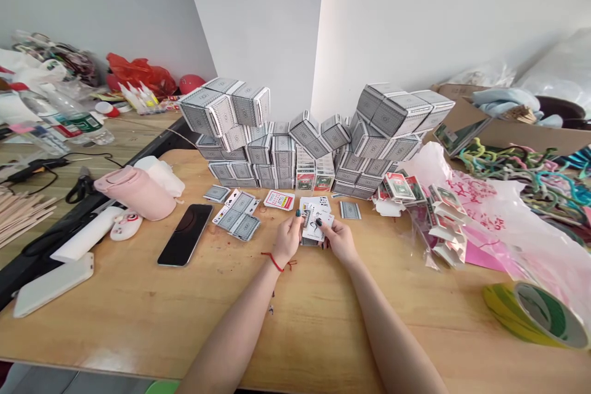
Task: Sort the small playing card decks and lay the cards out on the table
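Tabletop point(305, 332) in pale wood grain fills the near part of the scene, and towards its far edge stand stacked blocks of grey-backed playing cards point(279, 160), taller at left and right than in the middle. A cardboard box point(521, 128) with light-blue items in it sits far right; nearer than it spreads a white plastic bag point(521, 197) with pink print. A green-and-yellow tape roll point(503, 314) lies near right. Opened red-and-green card boxes point(447, 221) lie beside the bag's left side. On the left are a pink cylindrical container point(138, 194) and, to its right, a black-screened smartphone point(185, 234) lying face up. Left hand point(289, 237) and right hand point(341, 243) come close together around the middle, both nearly closed: the left pinches the left side of some face-up cards point(314, 233), the right pinches their right side, thumbs on top. These cards are just nearer than the stacked blocks; a small grey-backed pile point(349, 210) lies to their right. A red string bracelet point(273, 260) circles the left wrist.
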Tool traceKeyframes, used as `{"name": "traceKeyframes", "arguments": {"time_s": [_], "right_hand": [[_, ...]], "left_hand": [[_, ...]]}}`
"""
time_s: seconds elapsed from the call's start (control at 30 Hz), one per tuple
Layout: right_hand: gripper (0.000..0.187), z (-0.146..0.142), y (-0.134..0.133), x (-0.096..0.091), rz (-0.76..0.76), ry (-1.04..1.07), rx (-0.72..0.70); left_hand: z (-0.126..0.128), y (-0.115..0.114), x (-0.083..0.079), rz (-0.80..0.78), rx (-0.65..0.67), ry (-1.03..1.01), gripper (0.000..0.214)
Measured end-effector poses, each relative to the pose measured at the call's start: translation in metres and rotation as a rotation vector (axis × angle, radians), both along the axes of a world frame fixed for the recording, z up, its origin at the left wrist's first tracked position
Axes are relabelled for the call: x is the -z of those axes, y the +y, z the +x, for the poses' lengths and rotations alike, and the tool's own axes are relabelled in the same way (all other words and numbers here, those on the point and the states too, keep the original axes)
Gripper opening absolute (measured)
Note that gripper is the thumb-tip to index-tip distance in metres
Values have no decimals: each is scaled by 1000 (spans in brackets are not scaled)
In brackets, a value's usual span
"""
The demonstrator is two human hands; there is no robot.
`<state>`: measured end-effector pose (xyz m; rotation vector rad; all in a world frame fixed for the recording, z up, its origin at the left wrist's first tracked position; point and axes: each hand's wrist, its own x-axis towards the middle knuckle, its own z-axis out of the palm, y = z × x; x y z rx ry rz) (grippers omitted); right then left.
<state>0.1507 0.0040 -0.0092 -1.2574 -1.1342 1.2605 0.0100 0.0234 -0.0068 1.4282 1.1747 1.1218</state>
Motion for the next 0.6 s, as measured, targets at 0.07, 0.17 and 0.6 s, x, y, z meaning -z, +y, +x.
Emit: {"name": "traceKeyframes", "arguments": {"time_s": [0.07,0.17,0.6], "right_hand": [[41,1,1,0,-11,-8,11],[43,1,1,1,-14,-18,33],[40,0,-1,-1,0,-17,42]], "left_hand": [[-1,-1,-2,-6,33,-1,42],[-1,-2,-5,35,102,72,37],[-3,-3,-12,66,144,181,41]]}}
